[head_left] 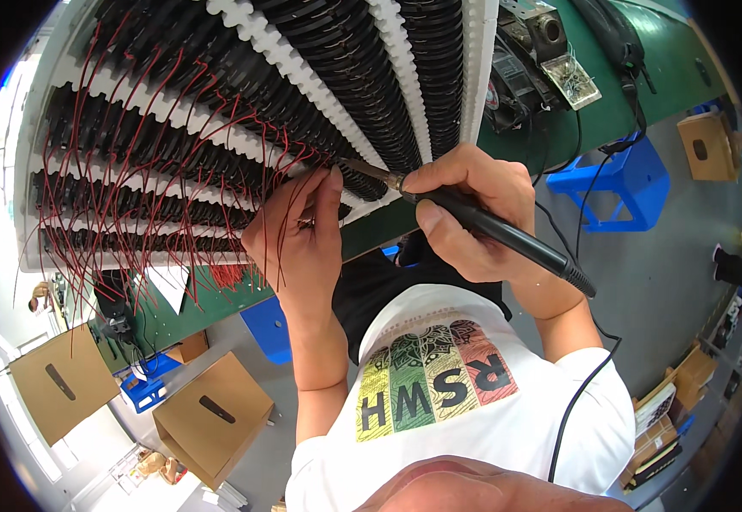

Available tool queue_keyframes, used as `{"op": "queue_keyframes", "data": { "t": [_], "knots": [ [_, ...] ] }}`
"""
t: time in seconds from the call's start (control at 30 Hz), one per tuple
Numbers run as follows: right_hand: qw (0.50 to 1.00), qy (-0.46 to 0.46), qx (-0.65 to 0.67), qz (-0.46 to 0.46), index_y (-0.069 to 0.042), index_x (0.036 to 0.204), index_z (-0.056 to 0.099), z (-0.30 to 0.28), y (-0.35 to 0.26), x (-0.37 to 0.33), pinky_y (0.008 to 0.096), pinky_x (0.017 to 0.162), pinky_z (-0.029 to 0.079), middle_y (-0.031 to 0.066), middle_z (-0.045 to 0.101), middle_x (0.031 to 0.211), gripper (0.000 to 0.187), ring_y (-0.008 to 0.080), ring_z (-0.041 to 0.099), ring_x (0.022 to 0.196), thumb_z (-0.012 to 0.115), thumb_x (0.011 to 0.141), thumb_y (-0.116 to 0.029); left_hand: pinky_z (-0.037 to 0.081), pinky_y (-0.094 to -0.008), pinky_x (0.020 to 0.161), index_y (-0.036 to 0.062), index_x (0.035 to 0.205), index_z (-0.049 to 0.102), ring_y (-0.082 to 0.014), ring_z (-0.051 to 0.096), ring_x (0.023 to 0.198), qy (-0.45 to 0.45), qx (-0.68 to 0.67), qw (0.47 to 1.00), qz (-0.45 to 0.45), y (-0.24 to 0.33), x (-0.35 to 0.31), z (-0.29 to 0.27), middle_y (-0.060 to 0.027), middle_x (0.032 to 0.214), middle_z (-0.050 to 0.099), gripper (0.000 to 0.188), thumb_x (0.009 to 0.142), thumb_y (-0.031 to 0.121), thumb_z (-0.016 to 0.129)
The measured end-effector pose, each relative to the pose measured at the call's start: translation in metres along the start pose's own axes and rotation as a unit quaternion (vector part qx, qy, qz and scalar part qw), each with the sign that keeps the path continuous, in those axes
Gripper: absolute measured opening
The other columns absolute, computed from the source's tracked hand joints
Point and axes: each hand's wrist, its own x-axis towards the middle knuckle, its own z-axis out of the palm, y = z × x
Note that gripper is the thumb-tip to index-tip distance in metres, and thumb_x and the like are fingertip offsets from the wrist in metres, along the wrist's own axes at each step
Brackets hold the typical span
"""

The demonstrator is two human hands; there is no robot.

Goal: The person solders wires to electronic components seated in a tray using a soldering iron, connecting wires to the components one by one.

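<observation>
My right hand point(482, 213) is wrapped round the black handle of a soldering iron point(516, 239). The iron's metal tip points left, close to the fingertips of my left hand point(298, 235). Thumb and forefinger of that hand are pinched on a thin red wire at the near end of a row of black ringed parts point(320, 51). Many red wires point(192, 141) rise from the rows on the left and hang over the near edge. White notched foam strips point(260, 38) separate the rows. The exact joint under the tip is too small to make out.
On the green table point(576, 141) at the right stand a black device point(516, 81) and a small metal tray point(572, 81). The iron's black cable point(572, 392) loops past my right arm. A blue stool point(619, 188) and cardboard boxes point(217, 418) stand around.
</observation>
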Motion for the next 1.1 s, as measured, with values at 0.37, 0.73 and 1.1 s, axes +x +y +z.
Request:
{"op": "queue_keyframes", "data": {
  "t": [0.37,0.73,1.1],
  "knots": [
    [0.996,0.051,0.057,0.046,0.002,0.095,0.065,-0.005,-0.005,-0.009,0.0199,0.044,0.029,-0.0012,0.056,0.057,0.017,0.0072,0.037,0.042,0.064,0.079,-0.006,0.050,-0.0218,0.052,0.0004,0.086,0.076,-0.0127,0.061,0.055,0.014,-0.028,0.999,-0.016,-0.007,-0.001,0.006,-0.0060,0.078,0.074,0.010,0.080,0.007,0.080],
    [0.998,0.026,0.047,0.022,0.003,0.097,0.063,-0.003,0.004,-0.010,0.0188,0.045,0.026,-0.0010,0.055,0.057,0.017,0.0055,0.035,0.042,0.065,0.083,-0.007,0.049,-0.0218,0.051,-0.0009,0.087,0.076,-0.0127,0.060,0.055,-0.006,-0.033,0.999,-0.033,0.001,0.003,0.003,-0.0068,0.076,0.074,0.011,0.080,0.007,0.079],
    [1.000,0.008,0.024,0.004,0.003,0.097,0.064,0.001,0.005,-0.001,0.0186,0.046,0.026,-0.0008,0.055,0.057,0.017,0.0061,0.037,0.043,0.064,0.082,-0.007,0.049,-0.0223,0.052,-0.0020,0.087,0.075,-0.0133,0.061,0.055,-0.022,-0.049,0.997,-0.046,0.004,0.005,-0.002,-0.0077,0.074,0.074,0.011,0.080,0.006,0.079]
  ]
}}
